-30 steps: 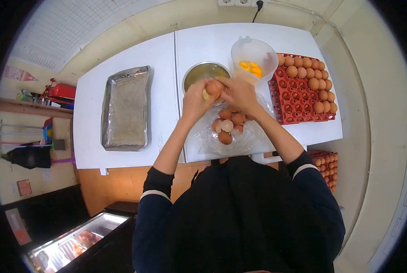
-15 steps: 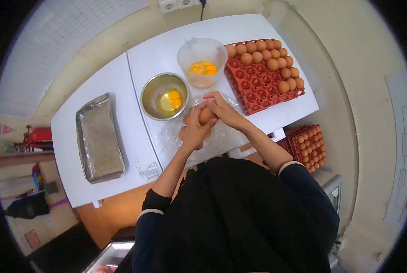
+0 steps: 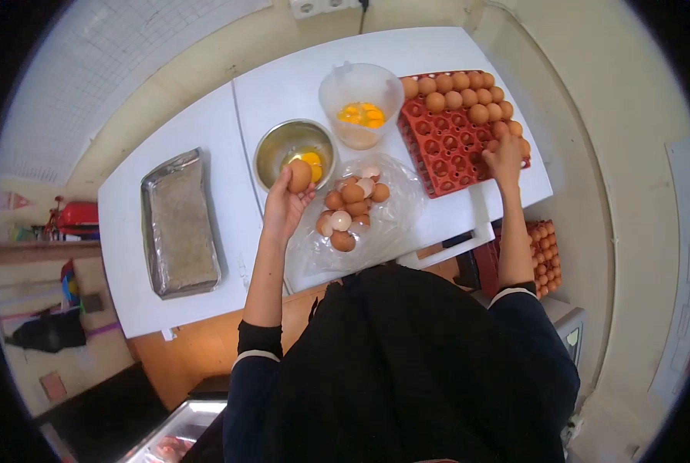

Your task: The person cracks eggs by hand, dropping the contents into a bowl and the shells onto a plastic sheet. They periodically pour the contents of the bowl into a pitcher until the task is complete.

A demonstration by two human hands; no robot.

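Note:
A whole brown egg (image 3: 300, 176) is held in the fingers of my left hand (image 3: 283, 207), over the near rim of a steel bowl (image 3: 264, 154). Yellow yolks (image 3: 312, 163) lie in clear egg white inside that bowl. My right hand (image 3: 504, 163) is at the near right corner of the red egg tray (image 3: 447, 184), fingers curled round an egg that the hand mostly hides. Brown eggs (image 3: 478, 114) fill the tray's far and right rows. Between my hands, broken eggshells (image 3: 352, 197) are heaped on a clear plastic bag (image 3: 314, 251).
A translucent plastic jug (image 3: 343, 89) with several yolks stands between bowl and tray. A plastic-lined metal pan (image 3: 179, 231) lies on the white table (image 3: 121, 231) at left. More egg trays (image 3: 544, 251) are stacked below the table's right edge.
My hands, together over the shells half a second ago, have parted. The left went left to the bowl with an egg; the right moved right to the tray. The shell heap is uncovered.

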